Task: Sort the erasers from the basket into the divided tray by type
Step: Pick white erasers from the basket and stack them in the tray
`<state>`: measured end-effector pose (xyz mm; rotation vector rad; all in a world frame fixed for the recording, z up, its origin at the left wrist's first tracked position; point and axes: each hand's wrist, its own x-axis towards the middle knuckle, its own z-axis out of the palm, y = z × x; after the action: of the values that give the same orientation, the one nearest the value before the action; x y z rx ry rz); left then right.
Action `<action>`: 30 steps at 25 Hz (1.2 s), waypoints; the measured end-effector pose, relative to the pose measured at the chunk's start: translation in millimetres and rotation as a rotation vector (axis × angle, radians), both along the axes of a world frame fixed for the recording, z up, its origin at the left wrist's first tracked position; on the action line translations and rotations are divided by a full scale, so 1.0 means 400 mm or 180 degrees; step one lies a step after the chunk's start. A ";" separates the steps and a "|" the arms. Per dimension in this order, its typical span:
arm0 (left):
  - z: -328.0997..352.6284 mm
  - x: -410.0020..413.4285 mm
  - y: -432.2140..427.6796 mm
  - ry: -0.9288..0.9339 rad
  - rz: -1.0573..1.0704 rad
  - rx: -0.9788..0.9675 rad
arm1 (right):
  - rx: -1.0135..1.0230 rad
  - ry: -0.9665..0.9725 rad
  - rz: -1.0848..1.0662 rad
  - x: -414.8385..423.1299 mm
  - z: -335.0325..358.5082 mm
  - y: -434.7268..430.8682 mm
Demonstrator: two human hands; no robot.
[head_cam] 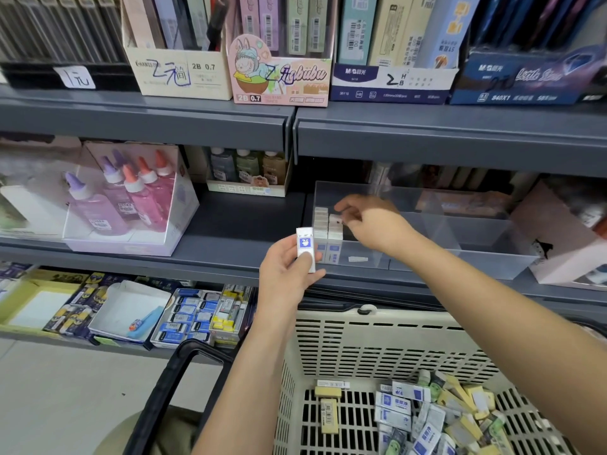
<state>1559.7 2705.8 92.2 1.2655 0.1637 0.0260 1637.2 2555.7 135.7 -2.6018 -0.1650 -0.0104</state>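
My left grip (pixel 285 274) pinches a white-and-blue eraser (pixel 305 247); right grip (pixel 371 222) curls over stacked erasers (pixel 328 230) in the tray (pixel 476 265); I cannot tell its hold.

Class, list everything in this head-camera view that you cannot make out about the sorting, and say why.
- Head view: right hand fingertips blurred; holding an eraser or not, unclear.
- Head view: held eraser lower label covered by left hand thumb.
- Head view: basket contents cut off by the bottom edge.
- Head view: divided tray rear compartments hazy behind its walls.
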 end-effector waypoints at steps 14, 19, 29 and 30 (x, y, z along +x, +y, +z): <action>-0.015 0.009 -0.004 -0.0073 0.0175 0.0404 | 0.1449 -0.0064 -0.0042 -0.051 0.052 -0.025; -0.020 0.008 -0.017 -0.0097 -0.0105 0.0981 | 0.0180 -0.0550 -0.0383 0.023 0.048 -0.050; -0.030 0.012 -0.015 -0.0162 -0.0221 0.1236 | -0.0344 0.0210 0.0027 0.069 -0.039 0.000; -0.031 0.011 -0.017 -0.0174 -0.0226 0.1257 | -0.0331 0.0236 0.0063 0.067 -0.038 -0.004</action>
<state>1564.2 2699.0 79.7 1.6621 0.0674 0.0328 1664.1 2554.2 120.4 -2.6992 -0.1686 0.1042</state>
